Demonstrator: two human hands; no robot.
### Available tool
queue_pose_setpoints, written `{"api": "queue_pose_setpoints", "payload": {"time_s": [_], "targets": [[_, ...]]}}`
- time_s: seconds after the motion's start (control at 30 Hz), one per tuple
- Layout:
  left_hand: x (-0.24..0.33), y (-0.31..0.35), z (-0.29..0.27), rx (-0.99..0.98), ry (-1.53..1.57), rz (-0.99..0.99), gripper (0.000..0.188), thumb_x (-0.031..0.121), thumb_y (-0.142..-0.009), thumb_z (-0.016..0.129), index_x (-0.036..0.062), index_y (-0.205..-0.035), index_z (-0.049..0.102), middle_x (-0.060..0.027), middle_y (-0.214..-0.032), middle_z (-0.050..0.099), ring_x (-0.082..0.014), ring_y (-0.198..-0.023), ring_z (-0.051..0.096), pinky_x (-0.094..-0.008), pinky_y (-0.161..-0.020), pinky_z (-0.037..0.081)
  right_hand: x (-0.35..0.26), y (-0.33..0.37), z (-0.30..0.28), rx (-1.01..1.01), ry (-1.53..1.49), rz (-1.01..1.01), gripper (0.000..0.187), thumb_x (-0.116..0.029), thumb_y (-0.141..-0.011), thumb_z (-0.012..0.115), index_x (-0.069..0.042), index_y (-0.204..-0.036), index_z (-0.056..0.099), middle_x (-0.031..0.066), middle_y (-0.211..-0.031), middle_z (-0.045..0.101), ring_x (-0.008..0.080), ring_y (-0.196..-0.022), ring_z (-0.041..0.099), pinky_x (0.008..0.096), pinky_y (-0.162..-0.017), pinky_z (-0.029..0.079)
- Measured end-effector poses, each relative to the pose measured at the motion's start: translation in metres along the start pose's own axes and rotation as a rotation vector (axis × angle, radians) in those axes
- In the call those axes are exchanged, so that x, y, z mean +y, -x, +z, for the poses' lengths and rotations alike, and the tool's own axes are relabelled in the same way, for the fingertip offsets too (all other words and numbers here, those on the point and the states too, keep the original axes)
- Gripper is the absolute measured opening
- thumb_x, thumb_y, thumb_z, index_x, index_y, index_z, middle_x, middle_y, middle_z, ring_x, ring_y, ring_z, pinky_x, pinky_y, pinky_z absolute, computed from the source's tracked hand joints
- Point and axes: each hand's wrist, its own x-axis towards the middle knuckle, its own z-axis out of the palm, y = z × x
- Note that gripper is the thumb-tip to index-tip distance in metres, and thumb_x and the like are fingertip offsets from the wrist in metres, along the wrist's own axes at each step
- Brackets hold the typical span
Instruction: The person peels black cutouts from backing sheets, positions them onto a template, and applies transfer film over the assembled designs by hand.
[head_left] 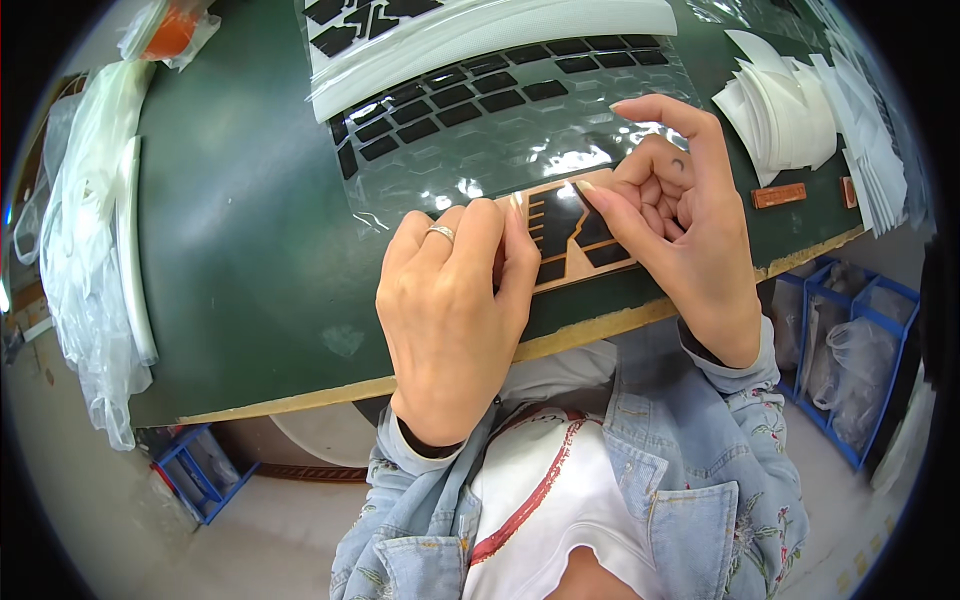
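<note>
The left hand has its back turned up. Its fingers are bent and close together, and one wears a ring. Its thumb points to the far side and touches the left end of a flat copper-colored plate with black patches on it. The fingertips are hidden, so I can't tell if this hand grips the plate or only presses on it.

The right hand comes in from the near right and leans left. Its thumb reaches out straight, with the tip at the plate's far edge. The pointing finger is lifted up and bent in the air, and the other fingers are curled in. I can't tell if the thumb pinches anything thin.

The plate is between the two hands, by the near edge of the green table. Just past it, on the far side, is a clear plastic sheet with rows of black pieces. To the right are a pile of white sheets and a small orange-brown block.
</note>
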Motion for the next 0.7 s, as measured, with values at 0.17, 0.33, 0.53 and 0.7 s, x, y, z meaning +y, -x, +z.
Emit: {"api": "queue_pose_setpoints", "payload": {"time_s": [0.17,0.33,0.53,0.7], "targets": [[0.001,0.0,0.0,-0.018,-0.027,0.006,0.019,0.008,-0.086,0.07,0.0052,-0.075,0.055,-0.0084,-0.067,0.059,-0.0262,-0.061,0.051,-0.0378,-0.059,0.044,-0.002,0.0,0.0,0.007,0.062,-0.041,0.052,0.007,-0.088,0.068,-0.005,-0.134,0.044,-0.0035,-0.076,0.051,-0.0013,-0.062,0.038,0.0154,-0.053,0.027],[0.003,-0.002,-0.002,-0.047,-0.034,0.016,0.021,0.008,-0.086,0.069,0.0048,-0.073,0.053,-0.0095,-0.066,0.058,-0.0274,-0.062,0.052,-0.0388,-0.059,0.044,-0.002,0.005,-0.005,0.061,0.183,-0.101,0.05,0.006,-0.086,0.069,-0.005,-0.13,0.048,-0.0036,-0.076,0.048,-0.0001,-0.062,0.037,0.0167,-0.053,0.028],[-0.003,0.012,-0.009,0.014,-0.042,-0.048,0.024,0.001,-0.084,0.067,0.0042,-0.071,0.047,-0.0092,-0.062,0.052,-0.0274,-0.061,0.049,-0.0397,-0.057,0.041,-0.003,0.011,-0.029,0.078,0.756,-0.559,0.053,-0.011,-0.088,0.069,-0.006,-0.139,0.055,0.0138,-0.132,0.06,0.0313,-0.12,0.058,0.0452,-0.106,0.038],[0.0,0.016,-0.01,0.068,0.107,-0.12,0.024,-0.003,-0.085,0.065,0.0019,-0.07,0.047,-0.0088,-0.062,0.046,-0.025,-0.057,0.044,-0.0381,-0.053,0.037,-0.01,0.032,0.007,-0.221,0.875,-0.441,0.076,-0.051,-0.088,0.057,0.003,-0.141,0.05,0.0158,-0.152,0.045,0.0294,-0.147,0.036,0.0636,-0.117,-0.005]]}}
